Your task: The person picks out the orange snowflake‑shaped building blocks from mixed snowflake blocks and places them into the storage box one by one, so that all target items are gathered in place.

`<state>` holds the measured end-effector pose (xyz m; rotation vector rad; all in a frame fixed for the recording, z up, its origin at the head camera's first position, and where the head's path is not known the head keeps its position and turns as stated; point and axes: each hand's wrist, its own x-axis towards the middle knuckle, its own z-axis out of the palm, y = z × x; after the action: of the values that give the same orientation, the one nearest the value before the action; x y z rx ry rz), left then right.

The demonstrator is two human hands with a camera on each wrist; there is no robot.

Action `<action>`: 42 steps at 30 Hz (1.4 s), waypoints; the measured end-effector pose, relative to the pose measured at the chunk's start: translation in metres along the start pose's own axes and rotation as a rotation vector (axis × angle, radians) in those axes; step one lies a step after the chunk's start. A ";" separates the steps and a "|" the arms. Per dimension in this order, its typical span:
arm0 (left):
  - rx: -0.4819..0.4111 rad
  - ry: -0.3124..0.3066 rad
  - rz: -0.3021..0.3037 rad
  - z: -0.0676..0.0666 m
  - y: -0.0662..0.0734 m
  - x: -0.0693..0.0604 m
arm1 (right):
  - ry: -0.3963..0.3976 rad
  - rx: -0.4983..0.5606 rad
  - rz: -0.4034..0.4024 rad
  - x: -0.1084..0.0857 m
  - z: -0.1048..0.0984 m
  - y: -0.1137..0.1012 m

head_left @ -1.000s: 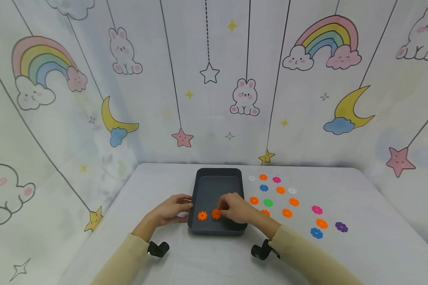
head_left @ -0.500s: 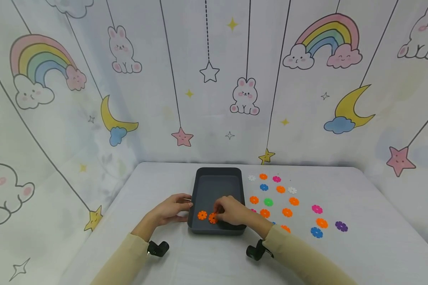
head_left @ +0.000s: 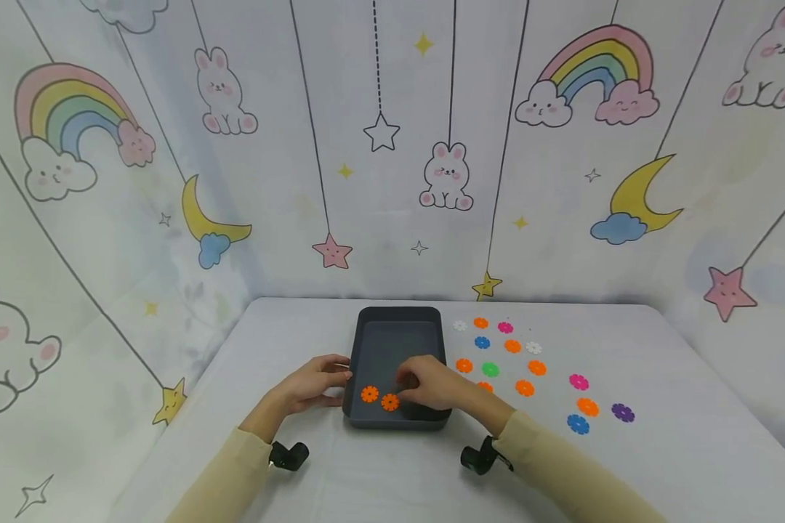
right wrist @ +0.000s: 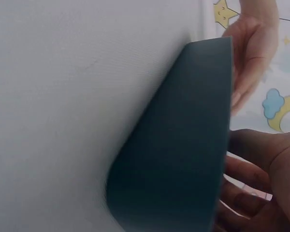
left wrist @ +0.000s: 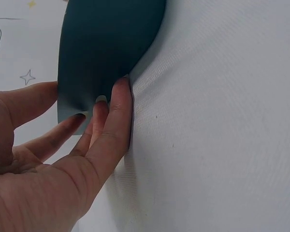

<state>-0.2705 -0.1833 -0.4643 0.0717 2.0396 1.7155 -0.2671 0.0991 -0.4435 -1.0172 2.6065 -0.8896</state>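
A dark grey tray (head_left: 399, 425) lies on the white table, with two orange flower-shaped pieces inside near its front left corner, one on the left (head_left: 369, 394) and one (head_left: 389, 402) beside it. My left hand (head_left: 315, 381) touches the tray's left side; in the left wrist view this hand (left wrist: 87, 154) has its fingers against the outer wall (left wrist: 106, 43). Over the tray's right part is my right hand (head_left: 432, 383), thumb and index finger apart just right of the second piece. The right wrist view shows this hand (right wrist: 266, 183) partly hidden behind the tray wall (right wrist: 179, 135).
Right of the tray lie several loose flower-shaped pieces, among them green (head_left: 490, 370), purple (head_left: 623, 412), blue (head_left: 578, 424), pink (head_left: 578, 382) and white (head_left: 533, 348). My right forearm (head_left: 562, 465) covers part of that area. A patterned cloth (head_left: 392, 218) hangs behind the table.
The second orange piece has moved slightly left and toward the tray's front. My right hand has let go of it and shifted a little right. The left hand stays at the tray's side.
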 end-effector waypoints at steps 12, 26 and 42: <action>0.006 0.007 0.000 -0.004 0.000 0.002 | 0.038 -0.009 0.008 -0.031 -0.038 0.011; 0.013 -0.013 -0.005 -0.003 -0.001 0.005 | 0.182 -0.075 0.159 -0.091 -0.092 0.063; 0.011 -0.001 -0.007 -0.002 -0.002 0.003 | 0.230 -0.066 0.375 -0.140 -0.118 0.136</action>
<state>-0.2730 -0.1844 -0.4668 0.0692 2.0471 1.6997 -0.2835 0.3264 -0.4352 -0.4304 2.8938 -0.8717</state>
